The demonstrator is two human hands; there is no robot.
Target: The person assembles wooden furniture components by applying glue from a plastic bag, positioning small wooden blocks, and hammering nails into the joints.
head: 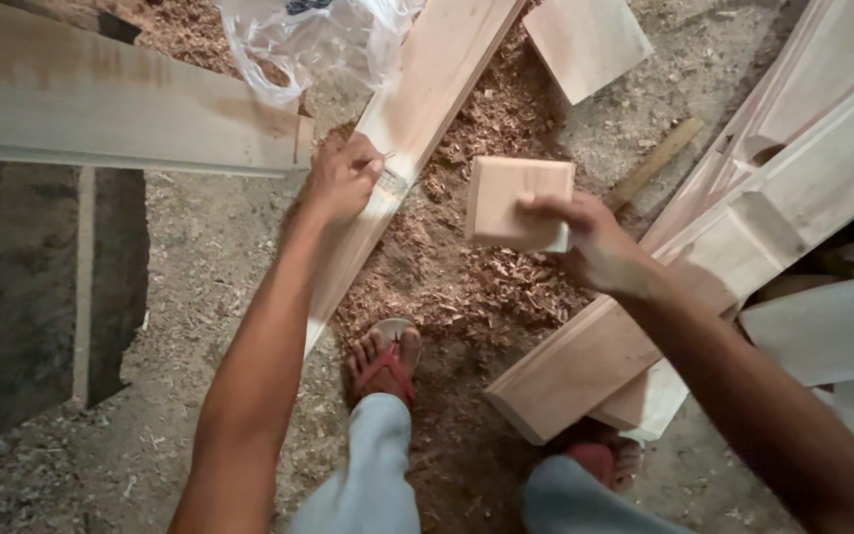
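My left hand [341, 180] is closed around a thin pencil-like tool, its tip resting on a long pale wooden board [417, 109] that slants from the top centre down toward my left foot. My right hand [590, 237] holds a small square wooden block [508, 198] by its lower right corner, lifted above a heap of wood shavings [467, 287]. The block is apart from the long board.
A wide plank [101, 109] crosses the upper left. Moulded wooden pieces [773, 198] are stacked at the right. A clear plastic bag [313, 44] lies at the top. A thin stick [656, 163] and a board offcut [585, 40] lie on the sawdust floor. My sandalled feet [385, 361] stand below.
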